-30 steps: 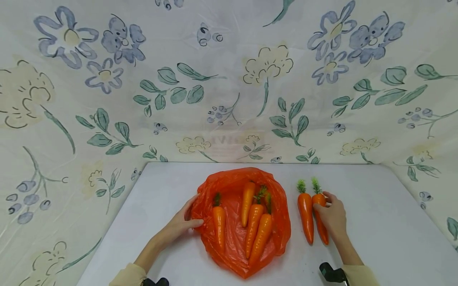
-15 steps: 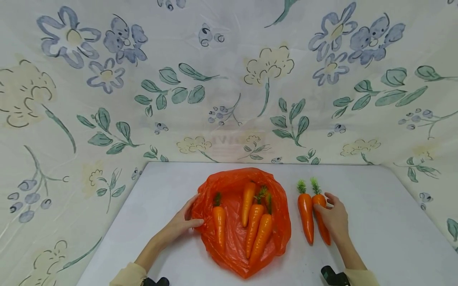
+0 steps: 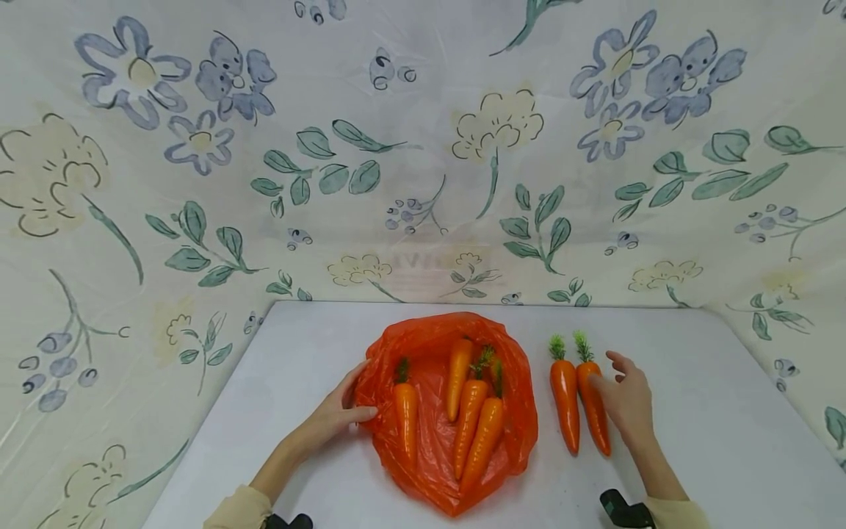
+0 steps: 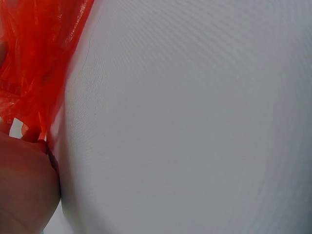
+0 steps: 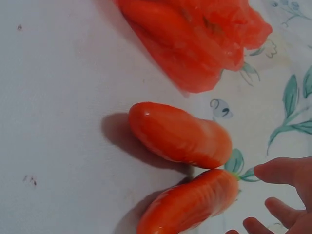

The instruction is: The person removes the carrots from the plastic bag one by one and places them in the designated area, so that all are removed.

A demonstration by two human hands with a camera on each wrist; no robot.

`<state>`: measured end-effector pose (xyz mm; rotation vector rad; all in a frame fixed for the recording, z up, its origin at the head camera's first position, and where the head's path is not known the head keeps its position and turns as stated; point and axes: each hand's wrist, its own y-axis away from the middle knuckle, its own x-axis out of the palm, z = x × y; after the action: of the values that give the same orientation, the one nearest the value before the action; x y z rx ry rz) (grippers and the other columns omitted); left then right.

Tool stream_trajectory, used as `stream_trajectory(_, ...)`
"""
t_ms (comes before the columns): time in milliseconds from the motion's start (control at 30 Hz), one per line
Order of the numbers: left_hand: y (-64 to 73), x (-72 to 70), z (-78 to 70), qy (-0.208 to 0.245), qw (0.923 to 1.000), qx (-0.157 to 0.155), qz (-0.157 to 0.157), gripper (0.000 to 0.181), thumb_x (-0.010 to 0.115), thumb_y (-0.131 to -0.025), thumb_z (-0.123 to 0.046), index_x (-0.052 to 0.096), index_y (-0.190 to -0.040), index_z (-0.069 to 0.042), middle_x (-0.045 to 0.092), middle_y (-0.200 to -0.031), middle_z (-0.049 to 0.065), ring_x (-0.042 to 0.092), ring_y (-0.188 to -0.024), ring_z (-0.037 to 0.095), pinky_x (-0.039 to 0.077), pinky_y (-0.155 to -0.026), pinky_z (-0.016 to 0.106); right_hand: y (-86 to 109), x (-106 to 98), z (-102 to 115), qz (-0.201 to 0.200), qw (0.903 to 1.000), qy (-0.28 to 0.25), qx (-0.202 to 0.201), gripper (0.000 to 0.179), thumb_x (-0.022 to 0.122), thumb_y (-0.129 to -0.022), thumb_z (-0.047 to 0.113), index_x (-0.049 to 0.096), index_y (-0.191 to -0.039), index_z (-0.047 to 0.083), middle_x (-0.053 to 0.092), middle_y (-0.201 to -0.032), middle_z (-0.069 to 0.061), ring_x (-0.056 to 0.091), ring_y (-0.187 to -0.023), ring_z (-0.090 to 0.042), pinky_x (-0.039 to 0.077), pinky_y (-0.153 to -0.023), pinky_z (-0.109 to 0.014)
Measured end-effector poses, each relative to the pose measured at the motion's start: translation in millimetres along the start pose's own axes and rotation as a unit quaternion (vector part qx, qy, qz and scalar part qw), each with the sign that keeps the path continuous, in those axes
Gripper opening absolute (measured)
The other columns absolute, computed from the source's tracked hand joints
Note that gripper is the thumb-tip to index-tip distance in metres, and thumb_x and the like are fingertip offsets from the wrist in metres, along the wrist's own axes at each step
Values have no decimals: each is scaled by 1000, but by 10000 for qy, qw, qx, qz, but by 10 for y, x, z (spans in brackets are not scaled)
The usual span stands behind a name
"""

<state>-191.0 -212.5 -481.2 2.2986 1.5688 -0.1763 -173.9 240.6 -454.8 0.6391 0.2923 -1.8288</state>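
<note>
A red plastic bag [image 3: 520, 411] lies with its mouth spread wide in the middle of the table. Inside it are several toy carrots, one [image 3: 406, 419] on the left and the others grouped right of centre. My left hand [image 3: 330, 413] grips the bag's left edge, thumb toward the front. Two more carrots lie side by side right of the bag, a left one [image 3: 565, 400] and a right one [image 3: 596, 411], green tops pointing away. Beside the right carrot, my right hand [image 3: 631, 400] has its fingers spread and holds nothing; the right wrist view shows its fingertips apart from both carrots.
The white table [image 3: 720, 382] ends at a far edge against a floral cloth [image 3: 423, 242] that rises behind and around it. Black wrist-camera mounts sit at both wrists, the right one [image 3: 624, 509] near the front edge.
My right hand has let go of the right carrot and drawn back a little to the right, its fingers opening. The left hand and the bag stay in place.
</note>
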Motion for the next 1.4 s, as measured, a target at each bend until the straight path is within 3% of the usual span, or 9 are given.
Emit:
stream_trajectory(367,3,8,-11,-12,10000,-38,-24,86,69,-87,-35,19,-158,-26,15,-165,8,12,-151,35,14,-118,64,124,23,243,-18,9994,-213,-262,55,53,-96,12,38,-148,0,36,-148,-28,35,-133,-45,40,-107,-59)
stream_trajectory(600,-7,8,19,83,10000,-29,-17,86,69,-87,-36,19,-157,-28,16,-165,6,14,-150,33,15,-118,63,225,122,424,156,9979,-402,-483,56,54,-96,14,38,-149,3,36,-150,-24,35,-135,-42,39,-109,-58)
stream_trajectory(933,-3,1,-4,6,10000,-27,1,87,68,-88,-36,18,-158,-27,15,-165,7,13,-151,34,15,-117,64,359,290,657,277,9947,-420,-900,48,60,-95,16,49,-142,8,44,-146,-17,42,-132,-37,46,-104,-52)
stream_trajectory(1400,4,0,7,46,10000,34,44,87,68,-88,-35,18,-158,-27,15,-165,8,13,-151,35,17,-117,64,512,497,821,465,9902,-579,-1180,43,65,-94,19,56,-135,10,50,-139,-14,49,-127,-37,52,-97,-51)
